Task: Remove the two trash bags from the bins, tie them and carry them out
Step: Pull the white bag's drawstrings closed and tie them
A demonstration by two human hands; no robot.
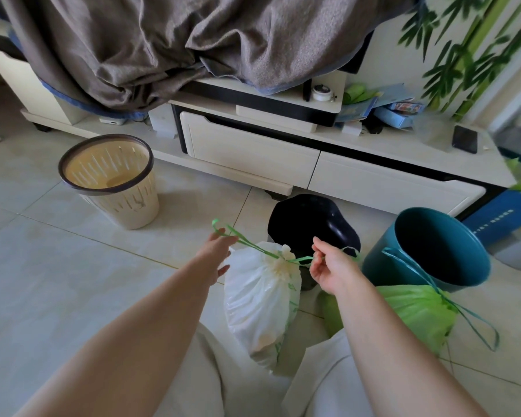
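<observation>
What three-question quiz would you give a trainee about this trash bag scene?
1. True or false: the beige bin has no bag in it.
2. What do the left hand and right hand both pinch? A the green drawstring of the white bag; B the rim of the black bin; C the grey blanket.
3. Fill the gap: the green bag lies on the floor beside the teal bin, on the person's ____ side.
Key: 1 true; 2 A; 3 right.
</observation>
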